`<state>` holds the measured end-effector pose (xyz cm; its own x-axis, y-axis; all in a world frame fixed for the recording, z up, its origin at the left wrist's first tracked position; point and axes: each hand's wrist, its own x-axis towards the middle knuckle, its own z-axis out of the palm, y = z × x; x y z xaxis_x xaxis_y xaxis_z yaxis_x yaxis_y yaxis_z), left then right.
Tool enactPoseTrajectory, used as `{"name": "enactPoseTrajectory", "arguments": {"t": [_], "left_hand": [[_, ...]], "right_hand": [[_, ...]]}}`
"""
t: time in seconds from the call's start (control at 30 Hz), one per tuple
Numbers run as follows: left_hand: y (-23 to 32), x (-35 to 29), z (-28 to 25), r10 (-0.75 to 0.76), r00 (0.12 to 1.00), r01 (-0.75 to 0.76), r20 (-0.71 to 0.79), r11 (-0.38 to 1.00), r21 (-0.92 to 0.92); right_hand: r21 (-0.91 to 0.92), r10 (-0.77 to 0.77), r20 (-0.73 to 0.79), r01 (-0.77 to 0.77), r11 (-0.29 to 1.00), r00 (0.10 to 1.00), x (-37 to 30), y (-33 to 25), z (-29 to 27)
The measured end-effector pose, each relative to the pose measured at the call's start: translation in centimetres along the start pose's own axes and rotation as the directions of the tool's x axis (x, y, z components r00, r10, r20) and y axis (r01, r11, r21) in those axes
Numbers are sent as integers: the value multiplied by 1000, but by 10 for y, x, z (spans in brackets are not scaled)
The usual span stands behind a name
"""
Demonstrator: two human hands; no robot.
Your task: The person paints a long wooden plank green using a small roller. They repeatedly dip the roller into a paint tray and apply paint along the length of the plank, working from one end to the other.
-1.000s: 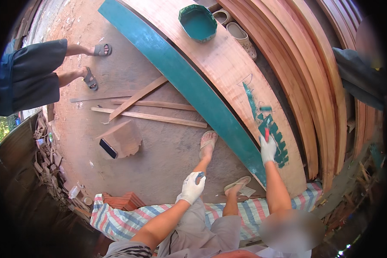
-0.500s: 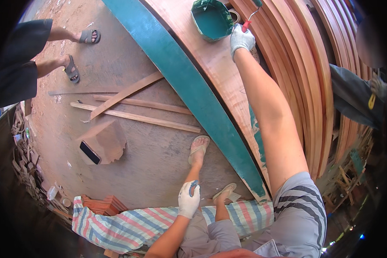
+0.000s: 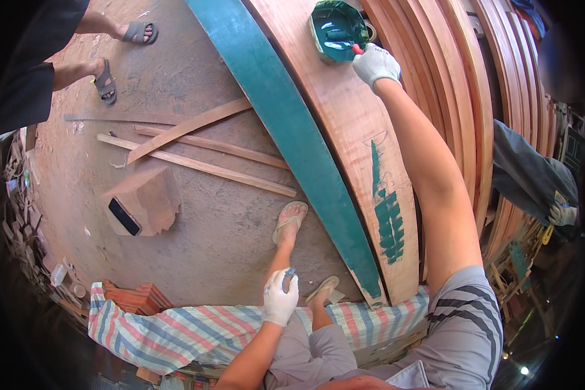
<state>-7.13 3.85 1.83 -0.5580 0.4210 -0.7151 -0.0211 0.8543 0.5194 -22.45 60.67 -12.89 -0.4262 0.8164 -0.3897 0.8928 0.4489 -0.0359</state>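
Observation:
My right hand (image 3: 377,64), in a white knit glove, is closed round the red handle of a paint roller (image 3: 357,49). The roller's head is down in a green-smeared bucket (image 3: 314,40) of dark green paint, which stands on a bare wooden board (image 3: 354,130). Green dabs mark that board's near end. To its left lies a long board (image 3: 266,91) coated green. Lower down, my gloved left hand (image 3: 281,300) is held over my leg, its fingers curled. A small blue-grey patch shows at those fingers; whether it is an object or paint, I cannot make out.
Stacked timber (image 3: 429,84) runs along the right, with another person's gloved hand (image 3: 562,214) beyond it. Loose wooden strips (image 3: 201,166) and a wood block (image 3: 153,201) bearing a phone (image 3: 125,217) lie on the floor. Someone's sandalled feet (image 3: 140,32) are at upper left. Striped sheeting (image 3: 175,335) lies nearby.
The roller, raised above the bucket's right side before, is now lowered into the paint. My right hand has turned with it. My left hand keeps its curled pose, and the view has shifted slightly.

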Motion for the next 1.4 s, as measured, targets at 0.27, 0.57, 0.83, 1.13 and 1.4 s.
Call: {"name": "enactPoseTrajectory", "arguments": {"t": [0.27,0.57,0.83,1.13,1.4], "left_hand": [[6,3,10,36,999,-36,3,999,-13],[9,2,18,45,997,-48,59,998,51],[-8,0,30,161,982,-176,102,970,165],[11,-14,57,332,874,-441,355,849,291],[6,-127,189,253,372,-813,893,553,182]], "right_hand": [[726,59,177,-171,666,982,-20,46,-9],[903,-119,422,-429,-36,899,-52,113,55],[848,-203,418,-460,-264,886,-202,226,86],[777,75,517,-431,-459,853,-476,375,208],[568,431,735,-128,-813,523,-689,458,341]]}}
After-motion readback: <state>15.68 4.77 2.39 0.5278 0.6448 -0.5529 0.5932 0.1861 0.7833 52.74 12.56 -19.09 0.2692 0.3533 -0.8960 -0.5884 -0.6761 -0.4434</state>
